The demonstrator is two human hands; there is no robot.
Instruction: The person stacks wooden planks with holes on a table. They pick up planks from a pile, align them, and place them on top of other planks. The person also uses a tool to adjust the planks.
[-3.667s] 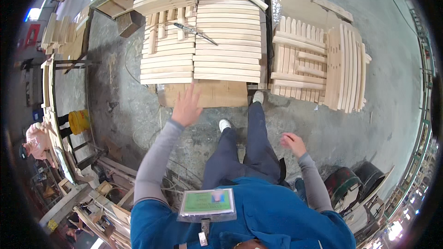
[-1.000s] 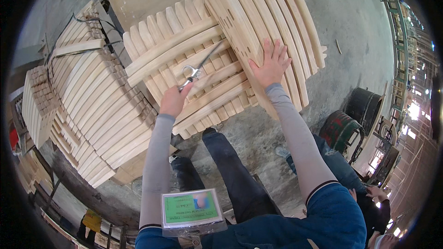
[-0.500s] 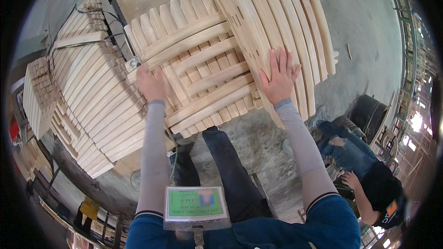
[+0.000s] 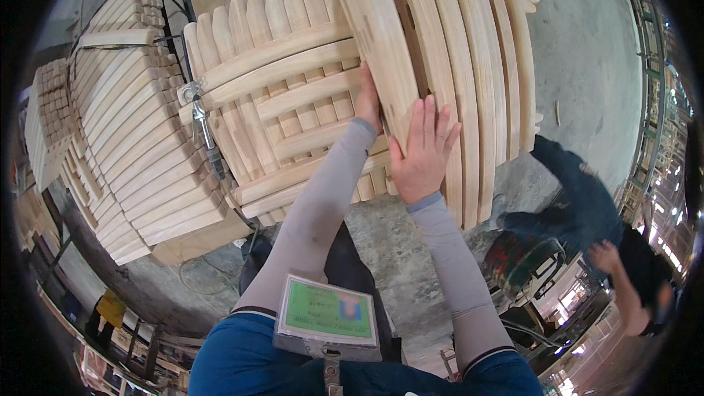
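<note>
Several curved pale wooden panels [image 4: 469, 51] stand on edge at the right. My left hand [image 4: 367, 99] reaches across and curls around the near edge of the nearest panel [image 4: 381, 37]. Flat on that panel's face lies my right hand [image 4: 422, 150], fingers spread. Beside the panels lies a slatted wooden frame [image 4: 286, 95], with a metal hand tool [image 4: 202, 128] and its hose resting at the frame's left edge.
A tall stack of curved slats [image 4: 125, 125] fills the left. Another person in dark clothes [image 4: 587, 205] bends at the right next to a dark drum [image 4: 528, 260]. Grey concrete floor [image 4: 587, 51] lies beyond the panels. A green badge [image 4: 328, 312] hangs on my chest.
My left hand let go of the metal tool and moved right to the panel's edge. The right hand stayed on the panel. The other person moved in at the right.
</note>
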